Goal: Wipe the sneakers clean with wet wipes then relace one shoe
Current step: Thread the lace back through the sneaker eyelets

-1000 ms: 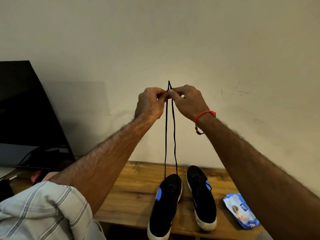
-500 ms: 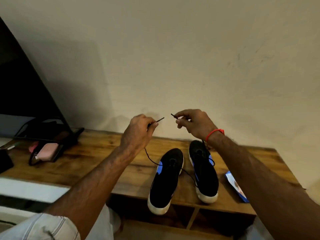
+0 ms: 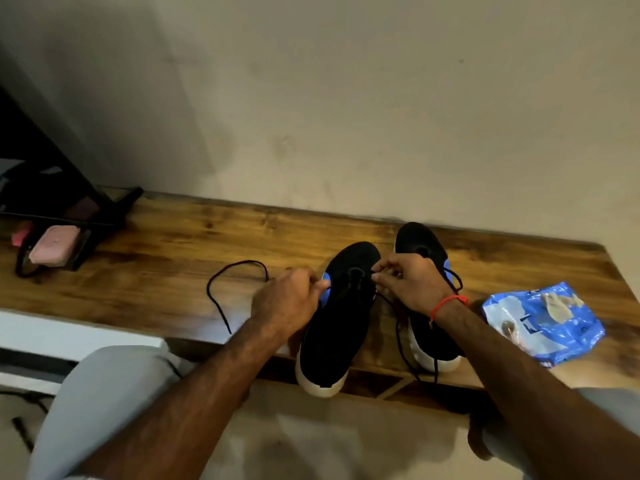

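Change: since half a second ago you lowered both hands from above the bench onto the near sneaker, and the lace ends you held apart in the air are down with them.
Far left: pink block in a black holder, well apart from the shoes.
Lace: black, one side loops across the wooden bench left of your left hand; its tip lies near the front edge.
Left hand: fingers curled at the sneaker's left side, apparently pinching the lace; the grip itself is hidden.
Near sneaker: black with a white sole, heel overhanging the bench edge.
Right hand: fingertips pinched at the eyelet area, with the lace's other side trailing below it.
Far sneaker: just beside the near one, partly under your right wrist.
Wipes pack: blue, lies right of the shoes.
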Tool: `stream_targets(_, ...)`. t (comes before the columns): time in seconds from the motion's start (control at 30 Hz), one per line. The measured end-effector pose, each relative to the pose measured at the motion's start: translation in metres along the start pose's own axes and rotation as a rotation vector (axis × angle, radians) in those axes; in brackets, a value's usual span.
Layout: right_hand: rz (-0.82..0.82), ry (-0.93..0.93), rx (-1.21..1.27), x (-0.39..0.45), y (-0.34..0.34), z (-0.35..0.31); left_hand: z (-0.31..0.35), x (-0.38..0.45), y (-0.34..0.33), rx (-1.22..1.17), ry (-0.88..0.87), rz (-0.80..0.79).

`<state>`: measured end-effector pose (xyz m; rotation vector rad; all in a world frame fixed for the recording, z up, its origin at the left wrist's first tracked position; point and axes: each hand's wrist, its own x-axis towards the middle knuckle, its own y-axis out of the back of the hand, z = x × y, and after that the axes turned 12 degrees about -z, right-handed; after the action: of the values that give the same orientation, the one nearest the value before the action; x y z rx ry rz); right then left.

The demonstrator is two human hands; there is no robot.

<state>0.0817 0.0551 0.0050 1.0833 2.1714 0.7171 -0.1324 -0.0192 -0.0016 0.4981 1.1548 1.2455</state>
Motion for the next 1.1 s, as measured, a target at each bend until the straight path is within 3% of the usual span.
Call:
stream_targets(0.1,-0.005,0.044,-0.008,0.009,-0.004,-0.002,0.007,0.007,-0.008,-0.065,-0.056,-0.063)
stream_targets(0.27,0.000,0.084,0.036,0.012,-0.014,-0.002,0.011,0.010,-0.014,0.049,-0.143,0.061)
stream_targets(0.5,-0.063,0.181,-0.040,0.008,-0.031,-0.001,0.006,0.022,-0.018,-0.086,-0.091,-0.053)
stream_targets(0.8,-0.039,0.039,-0.141,0.019,-0.036,-0.006,0.000,0.017,-0.012,-0.702,0.119,-0.226)
stream_targets(1.1,0.036,0.042,-0.431,0.009,-0.050,-0.022,0.004,0.015,-0.012,-0.797,0.135,-0.255)
